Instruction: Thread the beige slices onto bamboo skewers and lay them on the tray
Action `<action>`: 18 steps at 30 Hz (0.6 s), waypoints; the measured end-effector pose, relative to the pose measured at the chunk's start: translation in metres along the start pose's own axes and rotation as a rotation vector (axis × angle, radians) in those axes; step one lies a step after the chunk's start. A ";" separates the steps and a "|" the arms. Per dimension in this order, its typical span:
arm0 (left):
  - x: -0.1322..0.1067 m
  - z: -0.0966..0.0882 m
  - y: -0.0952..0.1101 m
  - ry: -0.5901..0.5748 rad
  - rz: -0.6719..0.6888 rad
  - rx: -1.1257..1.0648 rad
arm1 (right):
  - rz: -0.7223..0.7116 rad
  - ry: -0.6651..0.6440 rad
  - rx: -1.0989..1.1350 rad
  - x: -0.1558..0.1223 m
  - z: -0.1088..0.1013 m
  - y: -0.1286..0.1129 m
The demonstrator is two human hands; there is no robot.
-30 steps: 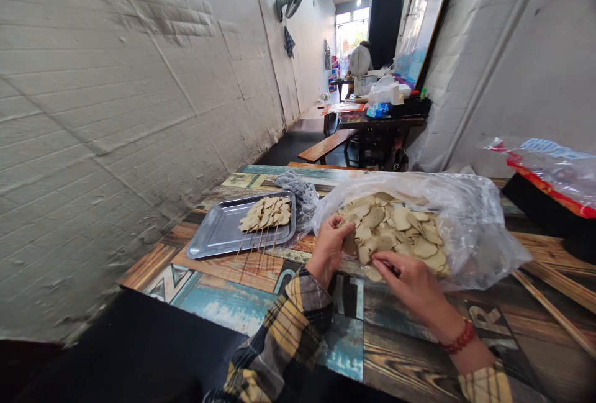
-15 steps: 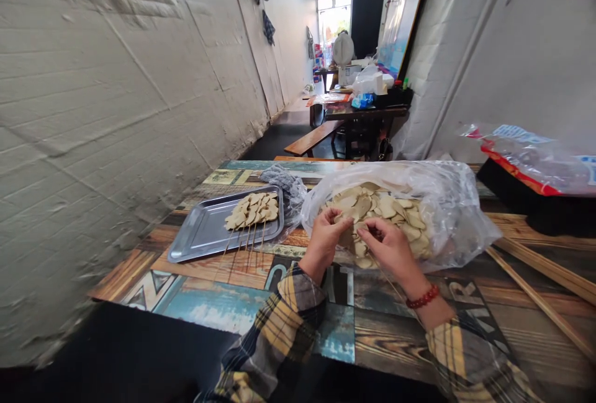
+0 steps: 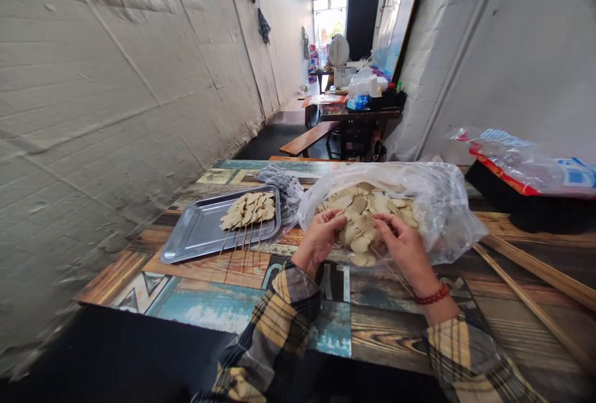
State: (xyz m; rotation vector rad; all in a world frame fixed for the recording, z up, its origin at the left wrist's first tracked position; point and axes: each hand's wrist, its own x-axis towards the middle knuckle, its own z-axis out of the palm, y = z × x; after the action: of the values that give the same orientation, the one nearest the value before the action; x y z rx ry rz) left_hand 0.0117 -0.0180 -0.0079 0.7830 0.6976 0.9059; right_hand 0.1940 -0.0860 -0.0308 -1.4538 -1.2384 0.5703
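Note:
My left hand [image 3: 318, 238] and my right hand [image 3: 404, 244] meet at the mouth of a clear plastic bag [image 3: 442, 217] full of pale flat slices [image 3: 372, 207]. The left hand's fingers pinch a slice at the bag's edge. A thin bamboo skewer [image 3: 393, 274] is gripped in the fingers of my right hand and runs back toward my wrist, its tip at the slices. A red bead bracelet circles the right wrist. To the left, a metal tray [image 3: 200, 235] carries several finished skewers of slices [image 3: 249, 212].
The patterned wooden table [image 3: 242, 294] stands against a white brick wall on the left. Loose bamboo sticks [image 3: 535, 279] lie at the right. A red and blue packet in plastic [image 3: 531, 164] sits at the far right. Benches and another cluttered table stand further back.
My right hand has moved up from the table's near side to the bag's mouth beside the left hand. The view has shifted slightly to the left.

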 end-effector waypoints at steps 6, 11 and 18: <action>0.010 -0.010 0.000 0.057 0.034 -0.135 | -0.059 -0.108 -0.120 -0.024 -0.031 0.007; 0.009 -0.006 0.002 0.056 0.019 -0.178 | -0.105 -0.214 -0.247 -0.051 -0.028 0.002; -0.001 -0.002 0.011 -0.148 -0.013 -0.335 | 0.146 -0.107 0.130 -0.067 -0.004 -0.012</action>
State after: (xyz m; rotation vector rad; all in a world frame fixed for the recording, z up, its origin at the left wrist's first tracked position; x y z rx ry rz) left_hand 0.0046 -0.0142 0.0003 0.5393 0.4061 0.9131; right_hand 0.1704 -0.1496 -0.0364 -1.4266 -1.1614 0.8216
